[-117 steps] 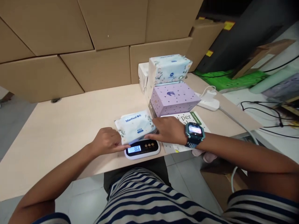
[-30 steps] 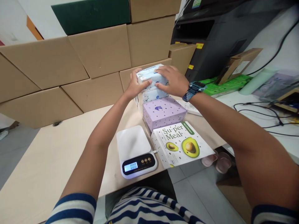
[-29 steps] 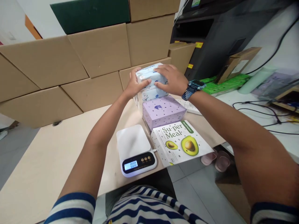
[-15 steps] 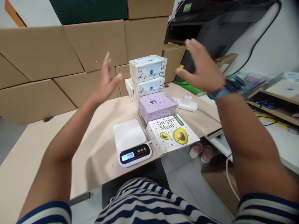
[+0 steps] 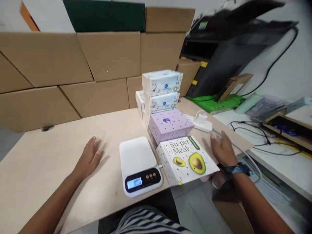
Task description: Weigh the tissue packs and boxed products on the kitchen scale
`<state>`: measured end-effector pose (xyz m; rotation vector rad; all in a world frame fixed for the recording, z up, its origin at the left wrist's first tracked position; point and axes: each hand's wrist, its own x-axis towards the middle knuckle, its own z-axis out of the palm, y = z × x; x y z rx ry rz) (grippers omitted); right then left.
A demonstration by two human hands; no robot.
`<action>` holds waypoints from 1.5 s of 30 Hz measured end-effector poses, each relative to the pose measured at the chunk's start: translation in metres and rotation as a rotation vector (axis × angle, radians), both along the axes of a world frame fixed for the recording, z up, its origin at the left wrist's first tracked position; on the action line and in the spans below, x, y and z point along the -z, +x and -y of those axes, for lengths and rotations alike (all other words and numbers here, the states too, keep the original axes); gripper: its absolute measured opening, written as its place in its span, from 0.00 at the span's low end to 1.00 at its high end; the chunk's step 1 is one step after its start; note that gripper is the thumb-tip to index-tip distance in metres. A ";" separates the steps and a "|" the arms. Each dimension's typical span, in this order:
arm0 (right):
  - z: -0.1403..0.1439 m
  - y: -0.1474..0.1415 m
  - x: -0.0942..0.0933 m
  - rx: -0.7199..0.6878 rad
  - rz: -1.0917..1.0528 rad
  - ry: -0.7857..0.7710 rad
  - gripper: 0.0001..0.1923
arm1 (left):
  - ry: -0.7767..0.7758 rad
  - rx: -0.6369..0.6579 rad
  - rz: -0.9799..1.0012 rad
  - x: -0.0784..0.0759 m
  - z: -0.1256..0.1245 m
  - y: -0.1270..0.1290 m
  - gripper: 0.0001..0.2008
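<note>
My left hand is low over the tabletop, left of a white digital scale, fingers apart and holding nothing. The scale's lit display reads 0.00 and its platform is bare. To its right lies a white box with avocado pictures and the words "Su-per Meal", reaching the table's front edge. Just right of that box is my right hand, open, with a watch on the wrist. Behind the avocado box sits a purple spotted box. Whether either hand touches the table I cannot tell.
Two tissue packs are stacked behind the purple box. A white power strip with a plug lies to the right. Cardboard boxes form a wall at the back. A dark printer stands at the back right, near a side shelf.
Both hands have come down from raised in the air to table height, the left beside the scale, the right beside the avocado box. The view has shifted slightly; the boxes and scale stay put.
</note>
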<state>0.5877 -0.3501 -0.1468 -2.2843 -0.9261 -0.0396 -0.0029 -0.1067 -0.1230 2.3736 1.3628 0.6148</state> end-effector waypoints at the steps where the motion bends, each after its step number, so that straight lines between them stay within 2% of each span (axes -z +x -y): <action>1: -0.006 -0.001 0.007 -0.005 0.006 -0.017 0.58 | -0.019 -0.025 0.009 0.000 0.000 0.000 0.55; 5: -0.020 -0.001 0.031 -0.045 0.094 -0.083 0.56 | -0.029 -0.047 0.009 0.003 0.001 -0.002 0.56; 9: -0.019 0.001 0.041 0.001 0.070 -0.148 0.54 | -0.011 -0.029 -0.024 -0.001 0.004 -0.002 0.53; 14: -0.019 0.000 0.037 0.000 0.049 -0.195 0.54 | 0.003 -0.014 -0.080 -0.004 0.007 -0.003 0.47; 21: -0.016 -0.007 0.024 0.014 0.071 -0.297 0.51 | -0.049 -0.015 -0.092 -0.006 0.008 0.002 0.64; 24: -0.014 -0.009 0.020 0.028 0.078 -0.338 0.49 | -0.049 0.004 -0.123 -0.006 0.009 0.004 0.67; 30: -0.011 -0.010 0.014 -0.007 0.110 -0.392 0.43 | -0.022 0.045 -0.180 -0.004 0.010 0.004 0.59; 40: -0.015 -0.006 0.019 0.027 0.120 -0.379 0.40 | 0.023 0.045 -0.152 -0.001 0.002 0.003 0.56; 45: -0.014 -0.008 0.017 0.017 0.120 -0.365 0.38 | -0.004 0.037 -0.146 0.000 0.001 0.002 0.59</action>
